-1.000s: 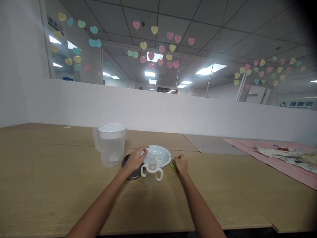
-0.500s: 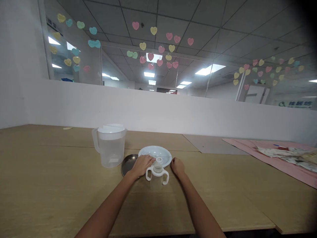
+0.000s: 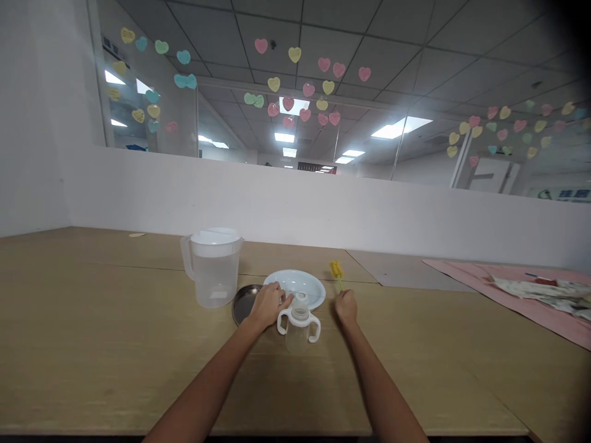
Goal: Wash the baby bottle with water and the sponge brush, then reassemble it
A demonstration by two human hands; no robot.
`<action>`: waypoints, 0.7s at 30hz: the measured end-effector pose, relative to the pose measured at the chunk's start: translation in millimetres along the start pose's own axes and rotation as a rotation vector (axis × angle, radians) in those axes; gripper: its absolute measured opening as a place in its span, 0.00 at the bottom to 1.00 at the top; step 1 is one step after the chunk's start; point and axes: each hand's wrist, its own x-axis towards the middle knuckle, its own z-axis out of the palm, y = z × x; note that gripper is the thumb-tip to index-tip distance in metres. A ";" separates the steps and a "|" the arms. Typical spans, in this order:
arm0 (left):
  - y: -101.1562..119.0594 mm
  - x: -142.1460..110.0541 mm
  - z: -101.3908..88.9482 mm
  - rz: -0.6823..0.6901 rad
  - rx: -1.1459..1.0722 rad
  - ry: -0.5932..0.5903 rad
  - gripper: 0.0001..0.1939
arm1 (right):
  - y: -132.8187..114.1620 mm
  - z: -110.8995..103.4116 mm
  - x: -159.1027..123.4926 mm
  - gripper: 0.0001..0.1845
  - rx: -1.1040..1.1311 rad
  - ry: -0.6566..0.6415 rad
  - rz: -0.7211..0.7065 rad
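My right hand [image 3: 346, 306] is closed around the thin greenish stem of a yellow flower-like piece [image 3: 337, 269], whose head points up and away from me. My left hand [image 3: 268, 306] rests at the near-left rim of a white plate [image 3: 311, 283], fingers bent and thumb apart, with no grip on anything visible. Just right of its thumb lies a small white ring-shaped part [image 3: 301, 298] on the plate. In front of the plate, between my hands, stands a clear baby bottle [image 3: 298, 332] with two white handles and an uncovered mouth. A round metal dish [image 3: 244, 301] is partly behind my left hand.
A lidded translucent pitcher [image 3: 216, 271] stands on the left of the wooden table [image 3: 115, 344]. To the far right a pink cloth [image 3: 466, 274] bears patterned fabric and a pen. A white wall [image 3: 295, 203] with glass above closes off the back.
The yellow flower-like piece has come into sight in my right hand, which has turned upward. My left fingers have bent more and the thumb has spread. The view has shifted slightly.
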 end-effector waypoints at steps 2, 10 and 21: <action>0.2 -0.6 0.1 0.004 -0.013 0.024 0.23 | -0.6 -1.4 0.0 0.17 0.006 0.011 0.049; 0.0 0.8 -0.9 -0.061 -0.149 -0.005 0.11 | -8.4 -9.8 -1.6 0.19 0.023 0.050 0.070; -6.5 5.8 9.7 -0.278 -0.594 0.230 0.08 | -29.8 -20.5 -27.2 0.22 -0.071 0.158 -0.494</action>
